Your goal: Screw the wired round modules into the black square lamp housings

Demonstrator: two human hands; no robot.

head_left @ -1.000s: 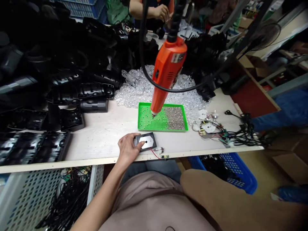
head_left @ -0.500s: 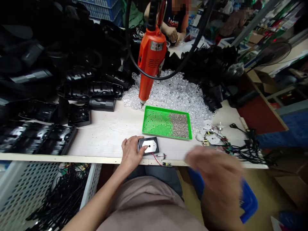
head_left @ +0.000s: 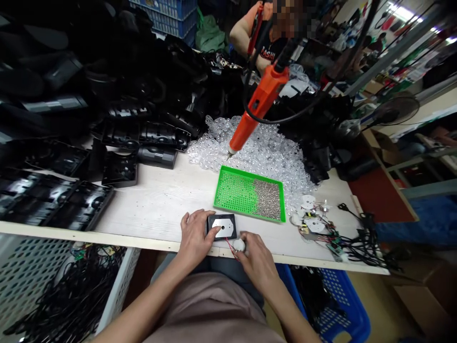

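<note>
Near the front edge of the bench lies a small black housing [head_left: 233, 232] with a silver metal plate [head_left: 223, 223] on top that has a dark hole in its middle. My left hand [head_left: 195, 238] grips its left side, thumb on the plate and fingers behind the edge. To the right, my right hand [head_left: 255, 257] is closed on a small whitish round part [head_left: 239, 245], whose exact kind I cannot make out. A red wire [head_left: 229, 245] runs from the housing toward that part. Behind the housing sits a green perforated tray [head_left: 216, 190] with small screws [head_left: 267, 197] heaped at its right.
An orange electric screwdriver [head_left: 259, 100] hangs over clear plastic rings [head_left: 274, 147]. Black plastic shells [head_left: 57, 205] fill the left. Wired boards [head_left: 317, 224] lie right. Below the bench are a white crate [head_left: 117, 286] and a blue basket [head_left: 357, 295]. A co-worker [head_left: 246, 35] sits opposite.
My right hand has come in from the right and closed on the whitish part beside the housing. The screwdriver hangs farther right and more tilted. My left hand keeps its hold.
</note>
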